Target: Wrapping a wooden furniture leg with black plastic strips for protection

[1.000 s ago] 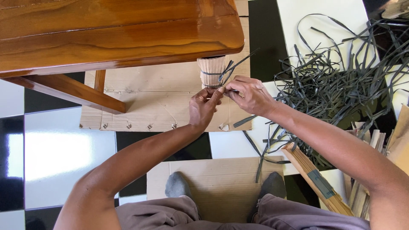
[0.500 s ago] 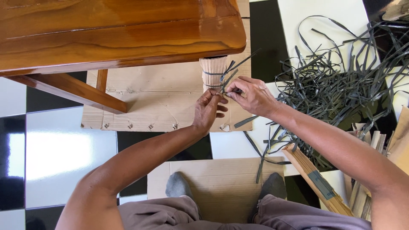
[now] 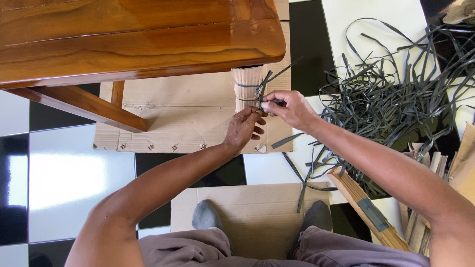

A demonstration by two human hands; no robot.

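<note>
Since half a second ago the right hand point(image 3: 289, 109) has slid a little farther and leftward, closer to the wrapped table leg point(image 3: 247, 81), while the left hand point(image 3: 243, 129) has dropped slightly nearer and curled its lower fingers in.

At far left, the glossy wooden table point(image 3: 133, 37) fills the upper part of the view, its stretcher rail point(image 3: 84, 109) slanting down over a flat cardboard sheet point(image 3: 178, 123) on the black-and-white tiled floor point(image 3: 64, 173). Under the table's right corner stands the leg, sleeved in corrugated cardboard and bound by a dark plastic strap point(image 3: 247, 85) that runs around it. The strap's loose ends point(image 3: 277, 71) stick up and rightward from a crossing on the leg's right side.

Just near of the leg, the left hand has its thumb and forefinger narrowed to a pinch at the strap's lower crossing; what exactly sits between the tips is too small to tell. Touching it from the right, the right hand's thumb and forefinger are closed on the strap just beside the leg, the other fingers folded.

Farther right, a tangled heap of dark strap offcuts point(image 3: 391, 94) spreads over the tiles, and a bundle of folded cardboard strips point(image 3: 368, 210) lies near the right forearm. A second cardboard sheet point(image 3: 257, 212) lies under the person's socked feet.
</note>
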